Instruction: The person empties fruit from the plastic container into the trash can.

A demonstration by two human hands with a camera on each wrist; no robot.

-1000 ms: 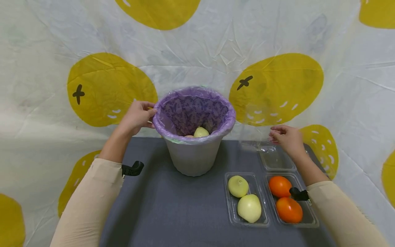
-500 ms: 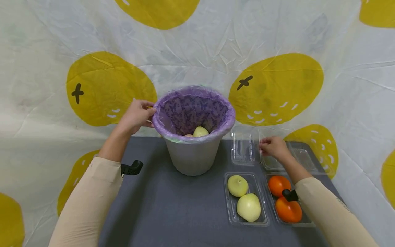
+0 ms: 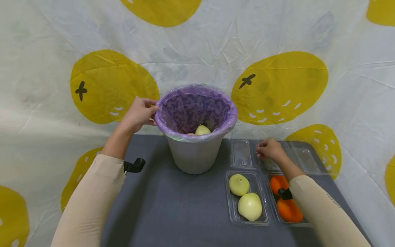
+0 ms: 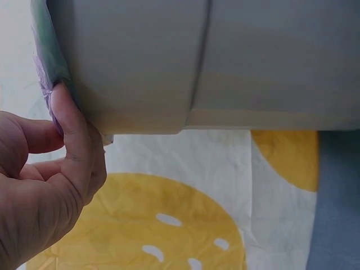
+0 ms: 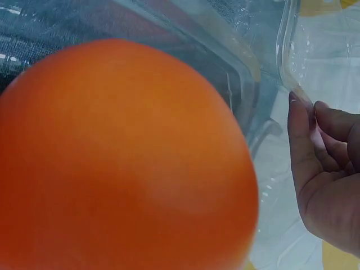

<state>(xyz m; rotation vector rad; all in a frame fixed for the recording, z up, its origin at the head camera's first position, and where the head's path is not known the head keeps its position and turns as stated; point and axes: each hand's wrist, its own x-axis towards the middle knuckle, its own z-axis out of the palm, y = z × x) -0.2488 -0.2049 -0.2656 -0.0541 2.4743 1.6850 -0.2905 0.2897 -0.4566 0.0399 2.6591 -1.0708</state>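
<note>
My left hand (image 3: 138, 114) pinches the left rim of a pale bin (image 3: 194, 156), thumb and fingers on its purple bag liner (image 3: 226, 128). In the left wrist view the fingers grip the liner's folded edge (image 4: 44, 79). A pale green fruit (image 3: 202, 130) shows inside the bin; what lies under it is mostly hidden. At the back right, my right hand (image 3: 271, 151) pinches the edge of a clear plastic box (image 3: 242, 155), which lies opened out behind the fruit boxes. The right wrist view shows thumb and fingertips on the clear plastic edge (image 5: 292, 84).
In front stands a clear box (image 3: 228, 206) with two pale green fruits (image 3: 249, 207). Beside it is another box (image 3: 296, 224) with two round orange fruits (image 3: 289, 210), partly under the right sleeve. More clear plastic (image 3: 308, 159) lies at the back right. A fruit-printed cloth (image 3: 197, 44) hangs behind.
My right hand has moved left and down with the clear box, which was raised and tilted and now lies flat on the table. The left hand keeps its hold on the bin rim.
</note>
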